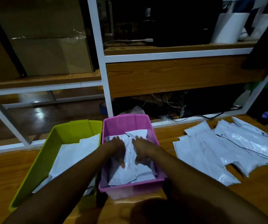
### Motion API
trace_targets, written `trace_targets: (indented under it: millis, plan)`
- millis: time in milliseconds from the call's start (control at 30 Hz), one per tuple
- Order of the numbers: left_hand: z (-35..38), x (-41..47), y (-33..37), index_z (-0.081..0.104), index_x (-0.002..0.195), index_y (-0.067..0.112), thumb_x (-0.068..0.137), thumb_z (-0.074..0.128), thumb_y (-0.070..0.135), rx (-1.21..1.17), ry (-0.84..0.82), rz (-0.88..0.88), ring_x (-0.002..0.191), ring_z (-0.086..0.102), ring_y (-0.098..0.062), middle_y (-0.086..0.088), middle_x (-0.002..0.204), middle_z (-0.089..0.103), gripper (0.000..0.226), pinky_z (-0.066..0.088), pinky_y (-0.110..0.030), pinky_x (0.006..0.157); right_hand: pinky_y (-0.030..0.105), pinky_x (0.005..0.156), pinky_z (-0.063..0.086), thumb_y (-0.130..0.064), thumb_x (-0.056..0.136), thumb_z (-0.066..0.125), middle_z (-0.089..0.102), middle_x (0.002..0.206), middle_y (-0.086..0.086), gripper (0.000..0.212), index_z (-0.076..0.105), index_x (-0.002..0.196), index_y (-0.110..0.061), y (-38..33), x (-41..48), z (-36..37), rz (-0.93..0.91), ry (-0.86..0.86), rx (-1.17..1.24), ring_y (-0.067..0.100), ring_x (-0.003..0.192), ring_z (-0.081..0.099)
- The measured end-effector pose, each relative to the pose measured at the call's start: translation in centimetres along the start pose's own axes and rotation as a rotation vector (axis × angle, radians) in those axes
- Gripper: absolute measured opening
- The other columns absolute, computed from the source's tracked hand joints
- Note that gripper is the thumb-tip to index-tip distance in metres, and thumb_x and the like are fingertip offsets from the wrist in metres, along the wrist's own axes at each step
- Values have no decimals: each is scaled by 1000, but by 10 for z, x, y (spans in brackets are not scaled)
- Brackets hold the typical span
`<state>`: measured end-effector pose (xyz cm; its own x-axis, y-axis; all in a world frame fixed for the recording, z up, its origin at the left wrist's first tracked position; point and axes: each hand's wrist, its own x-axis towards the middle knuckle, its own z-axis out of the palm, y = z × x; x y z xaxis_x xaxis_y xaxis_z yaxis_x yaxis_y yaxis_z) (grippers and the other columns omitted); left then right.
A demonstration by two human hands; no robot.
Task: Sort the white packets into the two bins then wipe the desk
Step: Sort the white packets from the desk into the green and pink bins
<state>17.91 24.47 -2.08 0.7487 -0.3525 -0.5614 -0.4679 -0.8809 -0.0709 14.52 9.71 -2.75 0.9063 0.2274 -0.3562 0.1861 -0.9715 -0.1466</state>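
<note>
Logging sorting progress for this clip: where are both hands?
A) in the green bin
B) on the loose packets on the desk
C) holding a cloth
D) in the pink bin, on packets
D: left hand and right hand both rest on white packets inside the pink bin, not the green bin or loose pile.

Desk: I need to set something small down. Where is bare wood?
The desk is bare left of the green bin, in the strip between the pink bin and the loose packets, and nearer than that pile at the right. Crowded: the pile, and the pink bin, where the left hand and right hand press down.
</note>
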Motion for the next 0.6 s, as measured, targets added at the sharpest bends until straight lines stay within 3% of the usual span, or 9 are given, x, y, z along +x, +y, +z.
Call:
trace_targets:
  millis: [67,167,267,400,533,600]
  plan:
    - [-8,-11,1,34,143,-2,99,50,21,-152,194,-68,142,29,-34,-22,154,26,53,25,-40,115,42,114,30,-28,71,83,7,160,18,103,20,150,-7,3,-26,-17,-26,102,35,34,145,18]
    - [-16,-46,18,27,146,1,89,65,29,-198,397,2,145,20,-32,-21,156,21,74,25,-38,116,38,115,29,-29,79,76,10,160,16,91,22,150,-8,12,-76,-37,-67,300,143,29,146,19]
    - [-20,-89,53,24,149,3,92,61,31,-328,638,76,148,15,-27,-16,159,18,74,21,-34,116,35,113,31,-29,85,70,11,161,9,82,24,150,-12,25,-139,-44,-86,502,240,23,147,17]
    - [5,-134,119,40,145,9,89,57,42,-639,978,227,143,32,-23,-10,152,37,66,29,-31,112,34,109,34,-33,89,63,7,162,-1,77,21,152,-22,50,-226,-27,-51,690,335,15,148,10]
    - [34,-167,200,38,147,17,89,54,39,-770,1088,326,144,27,-14,0,155,32,64,27,-27,113,20,108,23,-41,93,58,11,161,-7,72,20,152,-26,78,-306,5,12,859,382,7,147,8]
    - [52,-177,233,33,149,19,91,54,36,-799,1118,369,147,21,-11,3,158,24,64,26,-29,115,20,109,17,-43,93,57,11,161,-8,73,19,152,-26,88,-338,22,40,889,416,7,147,8]
